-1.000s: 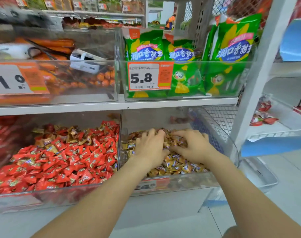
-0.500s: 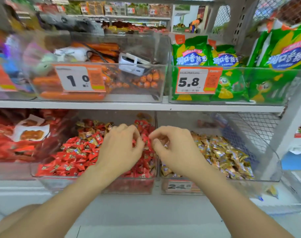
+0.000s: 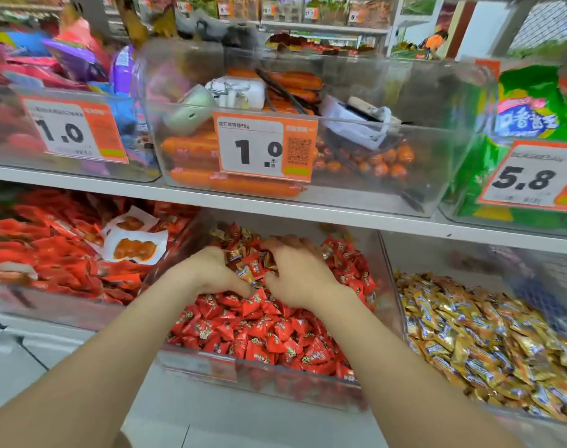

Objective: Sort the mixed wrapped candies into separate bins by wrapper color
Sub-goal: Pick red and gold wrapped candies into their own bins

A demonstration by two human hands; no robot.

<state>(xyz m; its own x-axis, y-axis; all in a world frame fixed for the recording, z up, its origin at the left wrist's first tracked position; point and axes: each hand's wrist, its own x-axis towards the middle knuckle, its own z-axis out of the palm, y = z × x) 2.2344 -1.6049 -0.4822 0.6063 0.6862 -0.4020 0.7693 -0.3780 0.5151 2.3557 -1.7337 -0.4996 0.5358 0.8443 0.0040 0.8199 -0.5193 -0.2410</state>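
Both: left hand, right hand, fingers curled in crinkly red candies (grip unclear).

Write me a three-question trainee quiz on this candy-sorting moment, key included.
1. Fill in: the gold candies lie to the ___ of the red candies.
2. True or false: the left hand and right hand are both among the gold candies.
3. The price tag directly above the hands reads: A) 1.0 B) 5.8 C) 3.5
Key: 1 right; 2 false, both are among the red candies; 3 A.
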